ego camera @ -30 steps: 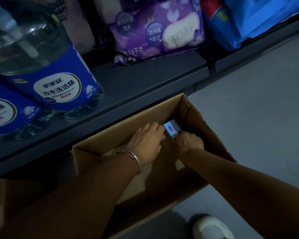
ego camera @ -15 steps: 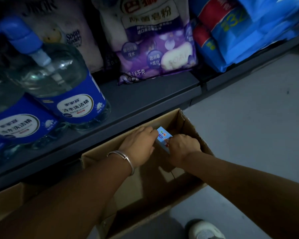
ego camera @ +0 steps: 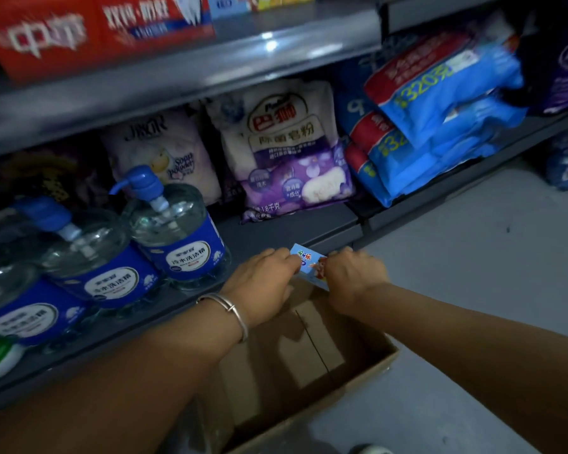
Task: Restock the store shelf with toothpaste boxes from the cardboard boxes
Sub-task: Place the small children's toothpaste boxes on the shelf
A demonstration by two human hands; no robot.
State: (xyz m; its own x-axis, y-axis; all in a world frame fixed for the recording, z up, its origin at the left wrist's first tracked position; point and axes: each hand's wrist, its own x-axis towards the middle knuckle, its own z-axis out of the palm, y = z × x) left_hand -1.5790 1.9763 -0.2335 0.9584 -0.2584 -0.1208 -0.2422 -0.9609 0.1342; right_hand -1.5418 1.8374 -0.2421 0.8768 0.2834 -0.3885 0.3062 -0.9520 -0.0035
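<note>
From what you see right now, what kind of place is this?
Most likely a shop aisle for household goods. Metal shelves hold rows of identical pump bottles and soap powder bags, and an open cardboard box stands on the floor.

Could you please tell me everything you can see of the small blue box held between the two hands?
The toothpaste box is small, light blue, seemingly printed card, with colourful lettering and a cartoon picture. It is tilted, gripped at its ends by the left hand and right hand, above the open cardboard box, beside the lower shelf edge.

Dim shop aisle w/ grey floor (ego camera: 473, 290), dark metal shelving (ego camera: 184, 80).
</note>
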